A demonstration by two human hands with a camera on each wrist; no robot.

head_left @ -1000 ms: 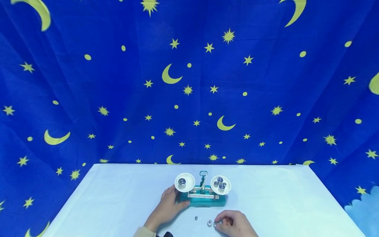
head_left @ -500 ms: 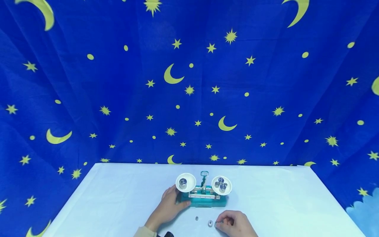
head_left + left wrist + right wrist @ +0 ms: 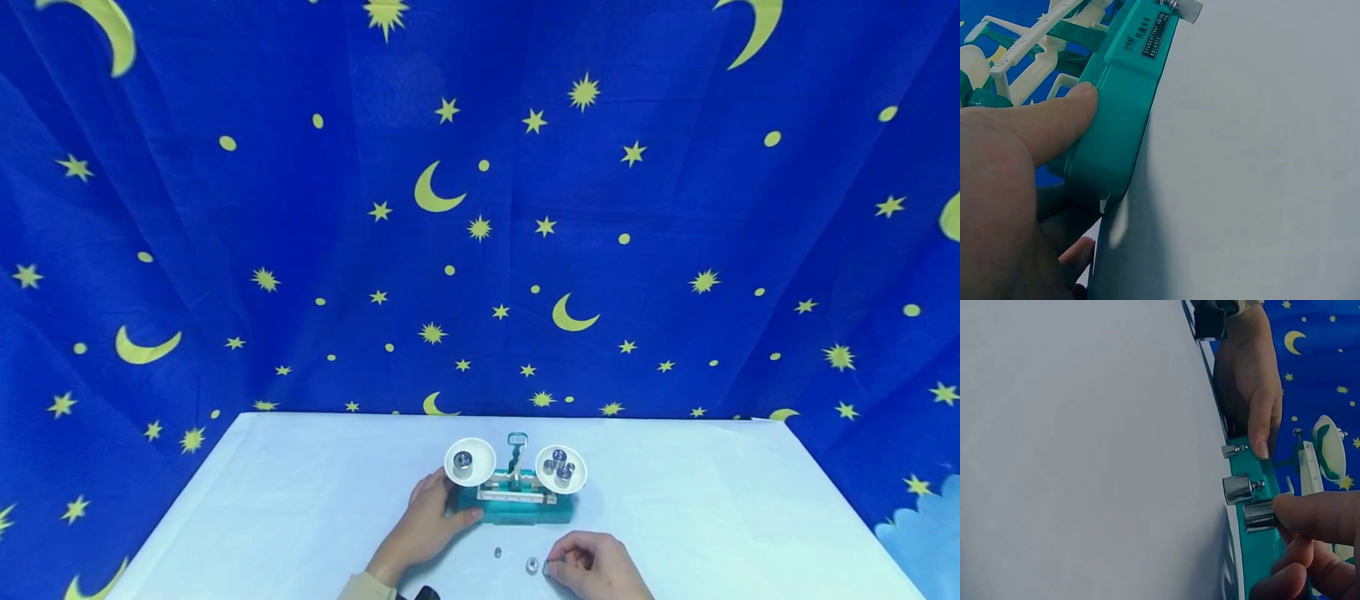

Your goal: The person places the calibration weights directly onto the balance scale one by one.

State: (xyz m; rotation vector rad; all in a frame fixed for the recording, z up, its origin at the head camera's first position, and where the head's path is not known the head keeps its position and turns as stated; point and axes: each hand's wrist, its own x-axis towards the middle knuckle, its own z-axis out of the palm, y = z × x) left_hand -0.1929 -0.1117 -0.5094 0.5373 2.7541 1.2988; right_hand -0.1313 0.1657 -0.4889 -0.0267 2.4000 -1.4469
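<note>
My left hand grips the left end of a teal tray balance, its thumb over the base and the other fingers behind. One large metal weight sits in the left white pan; several smaller ones are in the right pan. In front of the base, my right hand pinches the knob end of a shiny cylindrical weight between thumb and fingertips. Beside it stands a similar knobbed weight, and farther left a much smaller weight.
A white-covered table lies under everything. Behind it hangs a blue cloth with yellow moons and stars. A dark object shows by the left wrist at the bottom edge.
The head view has shifted slightly. Both hands stay in place, the left at the balance and the right at the same weight.
</note>
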